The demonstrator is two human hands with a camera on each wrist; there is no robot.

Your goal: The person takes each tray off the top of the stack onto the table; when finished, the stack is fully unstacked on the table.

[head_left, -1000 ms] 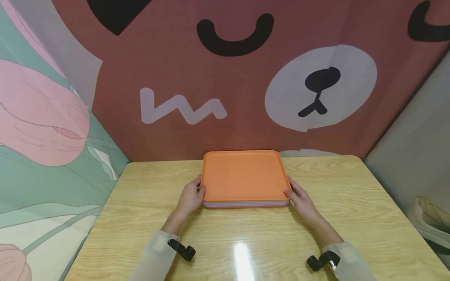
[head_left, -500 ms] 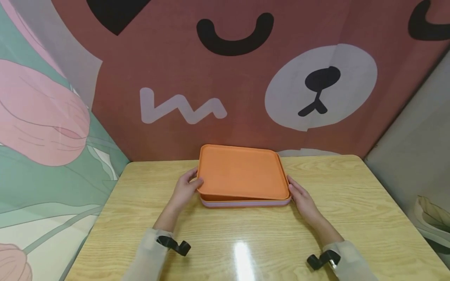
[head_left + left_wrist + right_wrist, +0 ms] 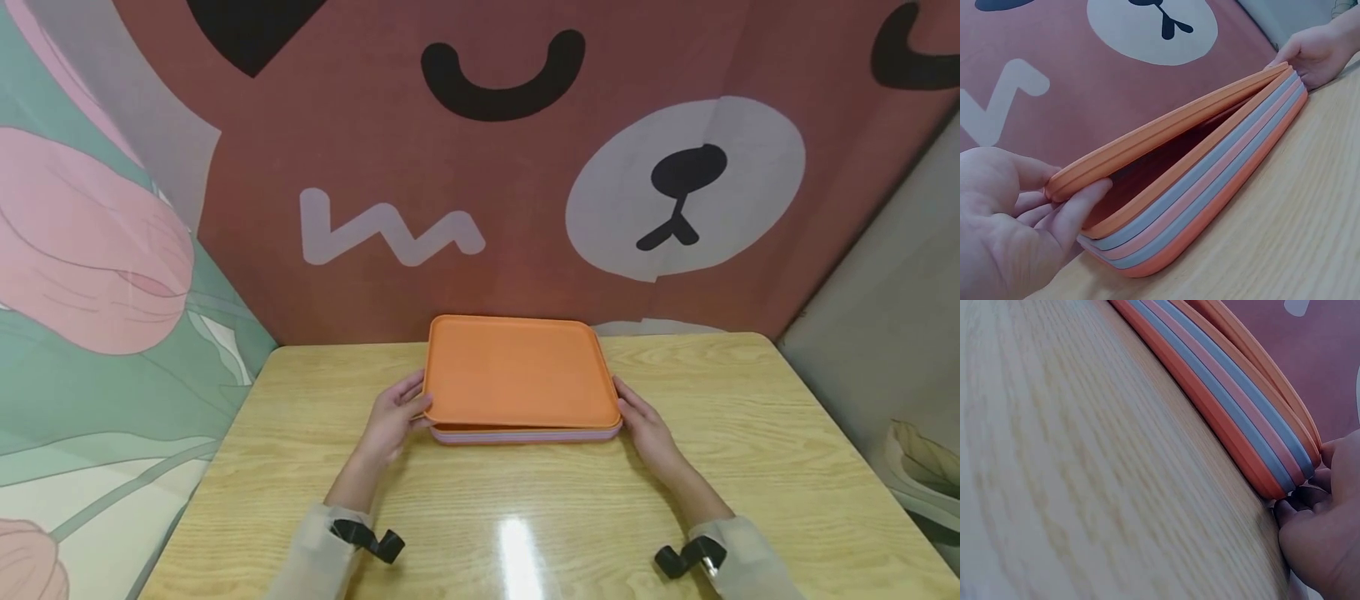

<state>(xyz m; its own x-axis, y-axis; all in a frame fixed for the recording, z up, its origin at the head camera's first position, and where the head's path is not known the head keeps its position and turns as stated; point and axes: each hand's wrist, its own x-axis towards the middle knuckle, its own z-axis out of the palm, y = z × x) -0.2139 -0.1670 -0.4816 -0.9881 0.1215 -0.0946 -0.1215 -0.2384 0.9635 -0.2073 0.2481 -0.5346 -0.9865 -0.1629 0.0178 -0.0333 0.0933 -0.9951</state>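
A stack of shallow rectangular trays (image 3: 1185, 200) lies on the table, in orange, grey, pink and red-orange layers. Its top orange tray (image 3: 521, 371) is tilted, with the left side raised and a wedge-shaped gap beneath it. My left hand (image 3: 392, 421) pinches that raised left edge, thumb and fingers on either side of the rim in the left wrist view. At the opposite end, my right hand (image 3: 651, 432) holds the right side of the stack, its fingers against the corner where the trays meet. Part of this grip is hidden in the right wrist view.
The stack sits near the back edge of the wood-grain table (image 3: 480, 508), against a brown wall covering (image 3: 360, 308) printed with a bear face. A beige object (image 3: 926, 467) is partly visible beyond the table's right edge. Black straps with camera mounts sit on both wrists.
The top tray lay flat a second ago. Its left side rose with my left hand, then came down slightly. My right thumb has shifted from the top rim to the side.
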